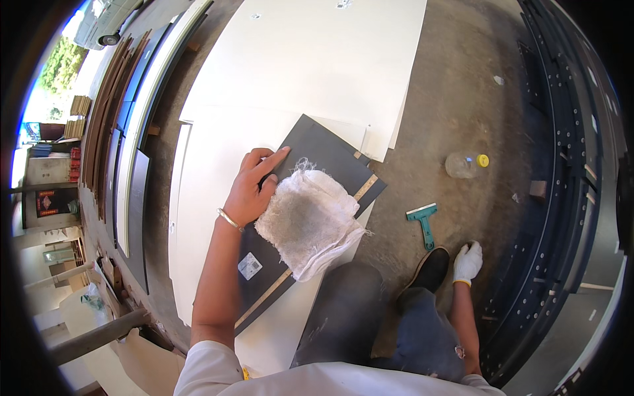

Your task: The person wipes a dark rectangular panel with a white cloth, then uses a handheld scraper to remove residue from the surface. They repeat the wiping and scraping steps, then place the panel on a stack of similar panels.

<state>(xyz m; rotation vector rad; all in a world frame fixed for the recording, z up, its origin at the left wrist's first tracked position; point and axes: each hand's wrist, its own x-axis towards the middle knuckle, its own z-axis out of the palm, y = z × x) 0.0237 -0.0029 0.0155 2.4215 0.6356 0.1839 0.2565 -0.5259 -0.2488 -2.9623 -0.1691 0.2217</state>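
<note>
My bare left hand [252, 185] lies at the left edge of a dark grey panel [261, 231], index finger stretched over its surface and thumb apart from it. The thumb is beside a folded, frayed white cloth [310, 218] with a grey smudge, which lies on the panel. Pale, wood-coloured strips show along the panel's long edge, and a white label [249, 266] is stuck near its lower end. My right hand [467, 263], in a white glove, is low beside my black shoe [430, 269]. Its fingers curl inward, and whatever they may hold is hidden.
Large white sheets [297, 59] lie beneath the panel. On the concrete floor to the right are a green scraper [424, 223] and a clear bottle [462, 165] with a yellow cap. Stacked dark boards [561, 165] line the right side; more long panels [132, 132] stand left.
</note>
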